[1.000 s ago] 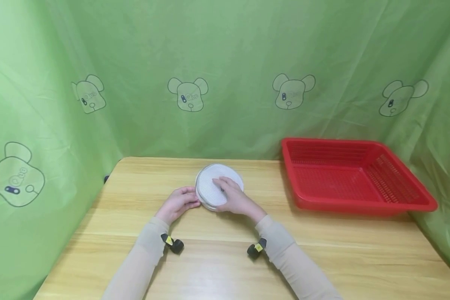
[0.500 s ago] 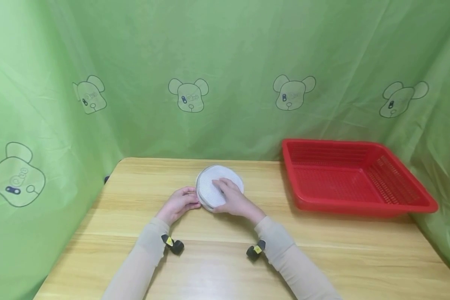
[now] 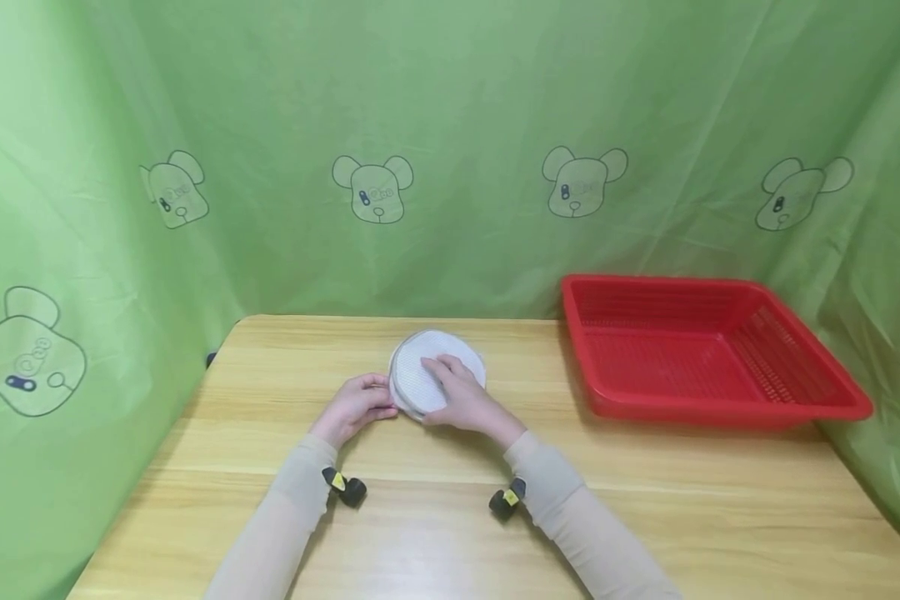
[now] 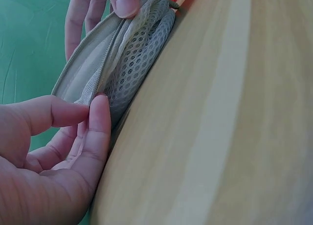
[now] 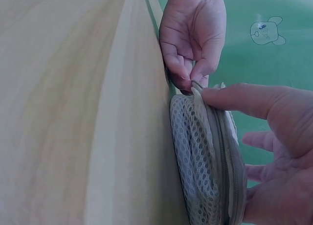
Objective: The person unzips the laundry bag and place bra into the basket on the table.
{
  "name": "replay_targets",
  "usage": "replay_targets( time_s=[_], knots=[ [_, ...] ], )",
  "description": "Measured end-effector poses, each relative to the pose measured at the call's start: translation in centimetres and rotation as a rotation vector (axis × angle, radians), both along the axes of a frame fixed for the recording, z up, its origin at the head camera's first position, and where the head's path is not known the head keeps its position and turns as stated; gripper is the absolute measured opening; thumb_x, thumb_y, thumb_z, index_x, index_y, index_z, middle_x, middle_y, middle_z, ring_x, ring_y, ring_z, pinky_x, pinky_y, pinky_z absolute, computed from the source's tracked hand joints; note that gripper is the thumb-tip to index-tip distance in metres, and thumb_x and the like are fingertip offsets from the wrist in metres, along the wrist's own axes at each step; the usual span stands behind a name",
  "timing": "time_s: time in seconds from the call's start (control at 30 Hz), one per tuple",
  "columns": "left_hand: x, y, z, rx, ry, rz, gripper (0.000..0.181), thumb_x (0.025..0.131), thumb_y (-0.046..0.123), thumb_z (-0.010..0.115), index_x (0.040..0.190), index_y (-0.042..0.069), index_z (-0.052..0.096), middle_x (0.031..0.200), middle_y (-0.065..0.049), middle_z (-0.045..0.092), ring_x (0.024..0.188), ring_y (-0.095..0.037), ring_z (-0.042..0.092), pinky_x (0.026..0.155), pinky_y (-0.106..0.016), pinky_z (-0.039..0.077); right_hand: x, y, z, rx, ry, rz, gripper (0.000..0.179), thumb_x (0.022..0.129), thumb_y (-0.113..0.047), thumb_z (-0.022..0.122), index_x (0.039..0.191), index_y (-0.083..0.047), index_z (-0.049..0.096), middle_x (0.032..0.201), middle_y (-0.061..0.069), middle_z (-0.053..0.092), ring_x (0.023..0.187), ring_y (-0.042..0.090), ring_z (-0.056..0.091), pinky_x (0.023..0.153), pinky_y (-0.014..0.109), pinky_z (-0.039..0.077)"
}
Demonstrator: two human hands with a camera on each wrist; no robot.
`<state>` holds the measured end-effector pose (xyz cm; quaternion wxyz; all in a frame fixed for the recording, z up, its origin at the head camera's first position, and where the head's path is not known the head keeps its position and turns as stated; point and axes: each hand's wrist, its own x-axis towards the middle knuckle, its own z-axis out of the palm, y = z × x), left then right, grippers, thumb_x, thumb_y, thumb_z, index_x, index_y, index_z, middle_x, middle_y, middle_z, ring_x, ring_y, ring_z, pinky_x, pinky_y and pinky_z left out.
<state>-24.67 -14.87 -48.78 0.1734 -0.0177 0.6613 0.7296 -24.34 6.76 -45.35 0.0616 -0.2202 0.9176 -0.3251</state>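
A round, flat, pale grey mesh laundry bag (image 3: 414, 377) with a zip lies on the table near its middle. My left hand (image 3: 356, 407) is at the bag's left edge. In the left wrist view, thumb and forefinger pinch the edge beside the zip (image 4: 108, 54). Over the bag's top lies my right hand (image 3: 468, 404), gripping it, with fingers spread on the upper face and the thumb on the near rim. Folded netting (image 5: 193, 156) bulges below the zip in the right wrist view. The zip pull cannot be made out between the left fingertips.
A red plastic basket (image 3: 596, 392) with perforated sides stands at the back right of the wooden table (image 3: 420, 533). Green curtains (image 3: 465, 92) with mouse-like outlines hang behind and at both sides. Each wrist wears a small black camera.
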Motion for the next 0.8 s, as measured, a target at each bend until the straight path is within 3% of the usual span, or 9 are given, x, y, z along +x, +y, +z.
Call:
replay_targets(
  time_s=[0.43,0.8],
  knots=[
    [0.0,-0.3,0.1,0.014,-0.009,-0.011,0.034,0.089,-0.008,0.055,0.122,-0.012,0.048,0.09,-0.006,0.062,0.08,-0.014,0.067,0.081,-0.026,0.061,-0.1,0.1,0.3,-0.019,0.017,0.008,0.093,0.069,-0.021,0.084,0.149,-0.014,0.037,0.152,0.02,0.033,0.139,0.038,0.038,0.117,0.053,0.034],
    [-0.1,-0.3,-0.2,0.035,-0.014,-0.005,0.029,0.088,-0.01,0.054,0.117,-0.01,0.05,0.088,-0.004,0.061,0.078,-0.014,0.066,0.077,-0.025,0.061,-0.3,1.0,0.4,-0.055,0.039,0.089,0.088,0.071,-0.021,0.075,0.149,-0.012,0.036,0.152,0.017,0.037,0.139,0.033,0.039,0.118,0.05,0.034]
  ],
)
